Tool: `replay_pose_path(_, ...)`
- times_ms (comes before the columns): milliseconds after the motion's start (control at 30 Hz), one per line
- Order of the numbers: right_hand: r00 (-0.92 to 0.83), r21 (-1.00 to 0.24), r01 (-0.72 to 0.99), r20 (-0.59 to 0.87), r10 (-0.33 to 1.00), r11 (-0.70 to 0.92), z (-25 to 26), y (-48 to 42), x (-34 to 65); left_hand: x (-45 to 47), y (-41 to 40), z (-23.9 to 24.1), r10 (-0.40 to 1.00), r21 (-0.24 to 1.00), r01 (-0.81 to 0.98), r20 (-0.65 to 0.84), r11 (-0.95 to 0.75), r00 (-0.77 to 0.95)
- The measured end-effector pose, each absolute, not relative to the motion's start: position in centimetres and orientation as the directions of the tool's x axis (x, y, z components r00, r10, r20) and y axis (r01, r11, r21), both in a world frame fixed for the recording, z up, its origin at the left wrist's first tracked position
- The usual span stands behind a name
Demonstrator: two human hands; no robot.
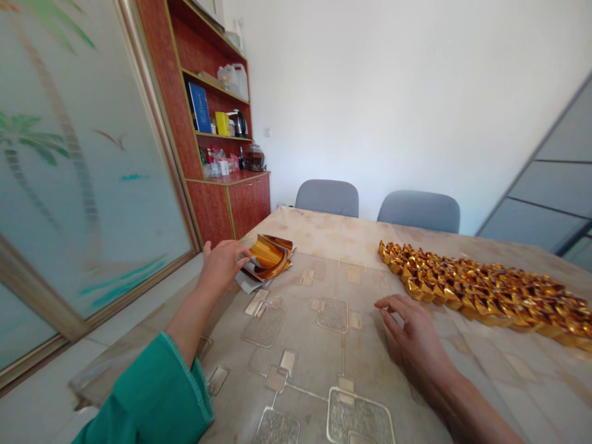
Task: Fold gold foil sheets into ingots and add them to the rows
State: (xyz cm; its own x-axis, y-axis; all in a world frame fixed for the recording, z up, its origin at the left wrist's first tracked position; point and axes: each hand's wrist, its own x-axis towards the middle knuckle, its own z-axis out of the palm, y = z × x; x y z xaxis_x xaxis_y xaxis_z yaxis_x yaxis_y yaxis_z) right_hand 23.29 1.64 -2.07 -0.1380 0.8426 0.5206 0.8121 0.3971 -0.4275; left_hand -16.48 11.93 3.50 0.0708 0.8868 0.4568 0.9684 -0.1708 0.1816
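The left hand point(222, 262) is pinching gold sheets point(272, 254), the right hand point(411, 327) is hanging loosely open near folded gold pieces point(481, 285), and a far-left jar point(254, 150) is holding dark contents point(255, 161).

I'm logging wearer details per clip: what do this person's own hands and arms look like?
The left hand and right hand are bare, with no gloves, rings or watch visible. A green sleeve with a paler stitched edge ends partway along the left forearm; the right forearm shows no sleeve in view.
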Motion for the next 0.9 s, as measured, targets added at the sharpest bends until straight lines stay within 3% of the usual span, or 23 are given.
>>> replay_pose_path(500,-0.096,-0.481,0.796,0.500,0.861,0.368,-1.9,1.5,23.0,-16.6,11.7,4.0,0.898,0.164,0.980,0.439,-0.115,0.031)
replay_pose_path(900,-0.083,-0.521,0.773,0.484,0.871,0.363,-2.0,1.4,22.9,-15.2,11.0,3.5,0.928,0.122,0.975,0.347,-0.188,0.136)
